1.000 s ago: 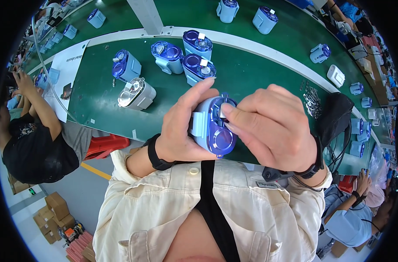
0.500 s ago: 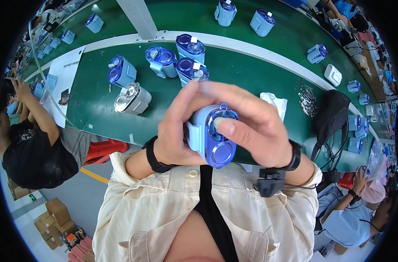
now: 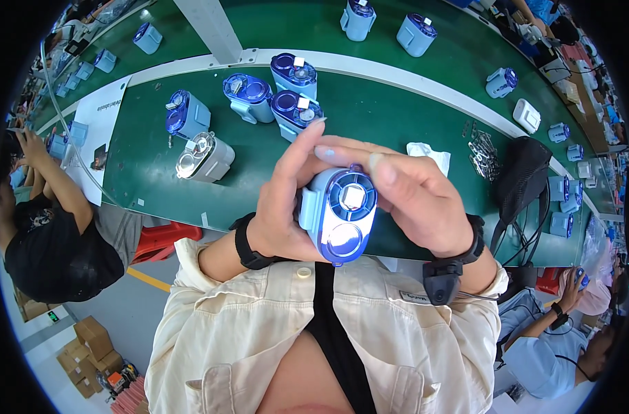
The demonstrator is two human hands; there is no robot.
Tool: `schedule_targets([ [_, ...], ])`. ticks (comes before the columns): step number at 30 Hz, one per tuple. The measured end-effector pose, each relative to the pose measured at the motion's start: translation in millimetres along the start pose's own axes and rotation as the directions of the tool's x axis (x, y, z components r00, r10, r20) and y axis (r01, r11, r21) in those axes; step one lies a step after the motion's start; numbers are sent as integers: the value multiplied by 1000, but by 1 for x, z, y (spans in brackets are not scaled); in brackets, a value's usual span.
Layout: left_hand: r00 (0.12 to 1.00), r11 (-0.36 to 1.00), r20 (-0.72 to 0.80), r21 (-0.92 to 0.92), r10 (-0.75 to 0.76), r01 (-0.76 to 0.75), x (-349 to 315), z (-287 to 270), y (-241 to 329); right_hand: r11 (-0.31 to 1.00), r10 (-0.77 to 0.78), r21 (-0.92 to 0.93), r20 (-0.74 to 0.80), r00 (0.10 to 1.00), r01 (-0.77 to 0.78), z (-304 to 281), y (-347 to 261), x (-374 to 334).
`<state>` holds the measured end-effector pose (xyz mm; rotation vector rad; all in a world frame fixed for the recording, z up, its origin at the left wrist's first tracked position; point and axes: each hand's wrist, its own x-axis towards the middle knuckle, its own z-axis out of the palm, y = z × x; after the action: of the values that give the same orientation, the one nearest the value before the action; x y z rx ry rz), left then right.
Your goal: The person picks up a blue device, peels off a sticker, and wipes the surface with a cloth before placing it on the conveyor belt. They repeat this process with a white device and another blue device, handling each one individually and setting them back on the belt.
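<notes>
A light-blue oval container (image 3: 319, 200) with a glossy dark-blue lid is held over the near edge of the table, its lid facing up. My left hand (image 3: 281, 200) is wrapped around its left side and underside. A white square (image 3: 352, 198) sits on the lid's spoked round window, and the other round part shines with glare. Beside the far right rim is my right hand (image 3: 418, 196), fingers stretched out and the thumb lifted off the lid; whether its fingertips touch the container is hidden. Several similar blue containers (image 3: 248, 96) and one clear-lidded white container (image 3: 205, 157) stand beyond.
Small metal parts (image 3: 485, 155) lie in a pile on the green table (image 3: 390, 96), near a white sheet (image 3: 430, 156) and a black bag (image 3: 523, 176) with cables. A white rail (image 3: 369, 65) crosses behind. A person (image 3: 59, 228) sits at left, another (image 3: 552, 352) at right.
My right thumb has lifted from the lid and moved back to the right, uncovering the white square. My left hand still holds the container in nearly the same place.
</notes>
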<state>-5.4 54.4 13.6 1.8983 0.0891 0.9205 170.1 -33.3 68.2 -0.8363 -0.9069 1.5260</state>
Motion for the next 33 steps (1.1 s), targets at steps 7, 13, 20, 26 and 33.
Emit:
schedule_targets([
  [7, 1000, 998, -27, 54, 11, -9, -4, 5, -5, 931, -195, -302, 58, 979, 203, -1, 9, -2],
  [13, 998, 998, 48, -38, -41, 43, -1, 5, -4, 936, -154, -306, 91, 984, 175, -10, 5, -2],
  [20, 998, 995, 59, -103, -9, 16, 9, 7, -12, 876, -231, -401, 138, 963, 268, -25, 2, -3],
  [26, 994, 989, 57, -119, 94, -87, 17, 7, -18, 788, -344, -534, 33, 938, 308, 8, 0, -13],
  [33, 988, 988, 19, 19, 150, -151, 32, 14, -12, 502, -315, -824, 108, 943, 262, -47, -35, 1],
])
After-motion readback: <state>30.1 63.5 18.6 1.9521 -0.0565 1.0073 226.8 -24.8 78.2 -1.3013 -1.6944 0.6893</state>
